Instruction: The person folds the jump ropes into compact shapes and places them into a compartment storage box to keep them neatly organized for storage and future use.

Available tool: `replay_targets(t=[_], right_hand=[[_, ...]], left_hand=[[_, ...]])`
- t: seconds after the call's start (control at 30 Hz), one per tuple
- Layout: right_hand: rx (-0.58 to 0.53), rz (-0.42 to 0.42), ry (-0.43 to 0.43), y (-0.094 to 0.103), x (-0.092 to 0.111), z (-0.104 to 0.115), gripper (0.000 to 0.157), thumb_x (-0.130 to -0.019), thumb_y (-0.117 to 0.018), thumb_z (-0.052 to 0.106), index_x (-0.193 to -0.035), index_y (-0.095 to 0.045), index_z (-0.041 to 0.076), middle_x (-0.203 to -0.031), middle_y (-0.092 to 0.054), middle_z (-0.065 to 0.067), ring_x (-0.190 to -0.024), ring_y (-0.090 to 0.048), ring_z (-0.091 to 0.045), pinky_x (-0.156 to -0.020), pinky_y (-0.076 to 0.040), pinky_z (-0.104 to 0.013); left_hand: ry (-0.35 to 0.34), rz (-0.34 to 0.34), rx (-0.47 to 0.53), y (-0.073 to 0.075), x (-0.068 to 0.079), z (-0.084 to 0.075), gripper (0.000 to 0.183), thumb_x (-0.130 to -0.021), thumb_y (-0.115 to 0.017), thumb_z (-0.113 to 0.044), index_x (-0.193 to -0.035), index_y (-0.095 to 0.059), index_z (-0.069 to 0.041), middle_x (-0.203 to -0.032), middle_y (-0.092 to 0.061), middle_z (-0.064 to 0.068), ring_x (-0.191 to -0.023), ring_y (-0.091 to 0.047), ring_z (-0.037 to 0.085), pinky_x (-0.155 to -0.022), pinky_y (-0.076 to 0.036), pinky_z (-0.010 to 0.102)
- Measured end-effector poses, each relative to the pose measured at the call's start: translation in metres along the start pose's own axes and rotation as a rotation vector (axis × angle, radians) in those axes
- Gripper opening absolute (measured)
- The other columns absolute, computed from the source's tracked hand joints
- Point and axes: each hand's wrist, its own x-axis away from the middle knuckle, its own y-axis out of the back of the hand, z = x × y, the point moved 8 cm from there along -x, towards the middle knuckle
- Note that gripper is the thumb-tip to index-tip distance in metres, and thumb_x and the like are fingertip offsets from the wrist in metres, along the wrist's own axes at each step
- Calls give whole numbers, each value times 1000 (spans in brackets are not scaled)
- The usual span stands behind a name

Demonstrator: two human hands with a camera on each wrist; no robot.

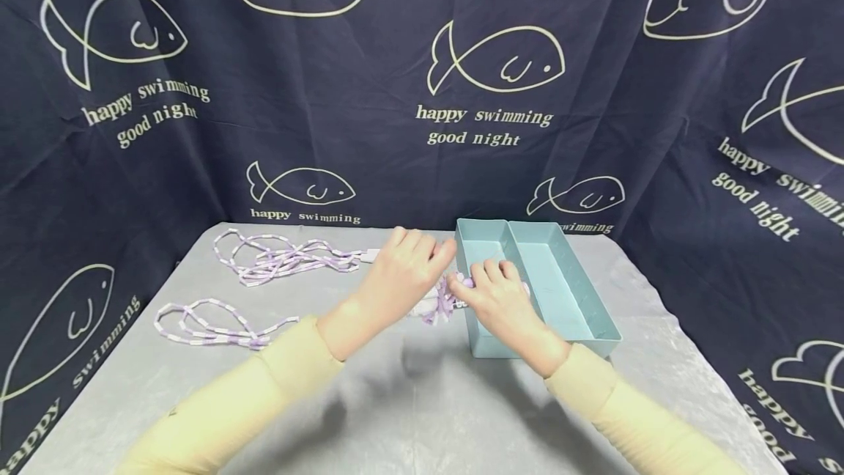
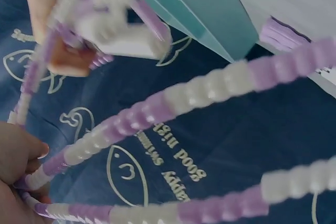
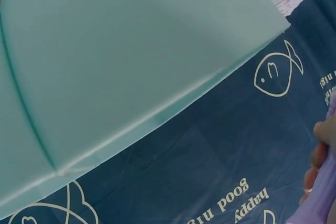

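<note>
My left hand (image 1: pixel 410 266) is raised over the middle of the table and pinches strands of a purple-and-white beaded jump rope. In the left wrist view, two lengths of the beaded rope (image 2: pixel 210 90) run out from the left hand (image 2: pixel 16 169). My right hand (image 1: pixel 497 299) grips a gathered part of that rope (image 1: pixel 438 304) in front of the left wall of the teal box. A white, handle-like piece (image 2: pixel 131 43) sticks out of this bunch, blurred by motion. In the right wrist view, fingers (image 3: pixel 315 169) wrap round a purple piece (image 3: pixel 320 192) at the right edge.
The teal box (image 1: pixel 589 292) has two compartments and stands right of centre. On the left of the grey-covered table (image 1: pixel 369 416) lie two more coiled beaded ropes, one farther back (image 1: pixel 290 264) and one nearer (image 1: pixel 217 325). A dark curtain (image 1: pixel 395 79) with fish drawings surrounds the table.
</note>
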Motion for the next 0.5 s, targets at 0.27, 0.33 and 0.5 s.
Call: replay_targets(t=[0.27,0.33,0.5], right_hand=[[-64,-14,109,6,0,11,29,-87,-37,-3,-92,-54,20,-68,-44,-7,-61,-42,-26,-62,-37,-37],[-89,-25,138,9,-2,14,30,-87,-36,-4,-92,-54,21,-69,-45,-7,-62,-44,-26,-63,-38,-37],[-148,-75,190,17,-5,16,34,-86,-36,-6,-94,-55,20,-70,-45,-5,-64,-47,-26,-64,-42,-38]], left_hand=[[18,5,-11,-16,-1,12,6,-89,-53,-4,-88,-56,-9,-66,-46,2,-56,-43,19,-60,-32,30],[11,2,-11,-20,0,14,5,-89,-53,-4,-87,-56,-8,-66,-47,3,-56,-42,19,-60,-32,30],[7,9,-28,-31,4,19,11,-92,-48,-4,-86,-57,-9,-73,-49,4,-63,-44,20,-60,-32,30]])
